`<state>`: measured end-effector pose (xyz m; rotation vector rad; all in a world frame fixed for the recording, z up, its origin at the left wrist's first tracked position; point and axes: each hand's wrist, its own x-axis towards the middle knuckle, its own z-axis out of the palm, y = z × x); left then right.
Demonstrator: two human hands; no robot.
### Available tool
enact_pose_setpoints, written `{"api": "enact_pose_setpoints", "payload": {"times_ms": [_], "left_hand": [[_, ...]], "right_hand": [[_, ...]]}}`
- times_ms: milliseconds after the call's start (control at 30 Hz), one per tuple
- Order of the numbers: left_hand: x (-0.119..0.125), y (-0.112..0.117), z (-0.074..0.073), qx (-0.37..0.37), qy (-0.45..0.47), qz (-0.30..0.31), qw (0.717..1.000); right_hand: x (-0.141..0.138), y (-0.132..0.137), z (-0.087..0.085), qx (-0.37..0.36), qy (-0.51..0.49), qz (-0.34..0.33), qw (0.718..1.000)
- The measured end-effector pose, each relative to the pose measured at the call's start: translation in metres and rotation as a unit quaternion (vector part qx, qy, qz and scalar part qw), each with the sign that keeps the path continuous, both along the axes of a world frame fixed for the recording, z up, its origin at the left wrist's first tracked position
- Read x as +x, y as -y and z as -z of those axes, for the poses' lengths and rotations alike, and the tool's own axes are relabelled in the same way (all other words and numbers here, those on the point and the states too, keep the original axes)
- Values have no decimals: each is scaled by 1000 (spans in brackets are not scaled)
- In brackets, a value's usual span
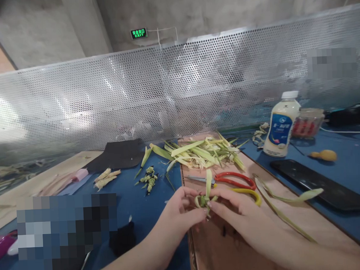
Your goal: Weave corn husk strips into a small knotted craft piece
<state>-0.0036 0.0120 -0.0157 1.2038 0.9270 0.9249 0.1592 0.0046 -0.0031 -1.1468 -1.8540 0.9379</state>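
Observation:
Between my two hands is a small knot of green leaf strips (pixel 203 201), with one pale strip end standing up from it. My left hand (pixel 183 210) pinches its left side between thumb and fingers. From the other side my right hand (pixel 233 208) grips it, thumb and fingertips pressed together. Just behind the hands lie scissors (pixel 235 180) with one red and one yellow handle, partly covered by the upright strip. A pile of pale green leaf strips (pixel 201 152) rests at the far end of the board (pixel 212 253). Loose long strips (pixel 286 214) lie right of my right hand.
Several small braided green pieces (pixel 149 179) and dried husk bits (pixel 106 179) are on the blue table at left. To the right stand a milk-coloured bottle (pixel 281 124) and a jar (pixel 307 123), near a black phone (pixel 322 184) and a small gourd-shaped object (pixel 324 156). A perforated metal screen (pixel 136 93) stands behind.

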Motion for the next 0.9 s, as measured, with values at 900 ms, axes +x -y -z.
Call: {"api": "enact_pose_setpoints", "payload": {"times_ms": [900], "left_hand": [[-1, 0, -9, 29, -19, -38, 999]], "right_hand": [[-1, 0, 1, 135, 23, 76, 988]]}}
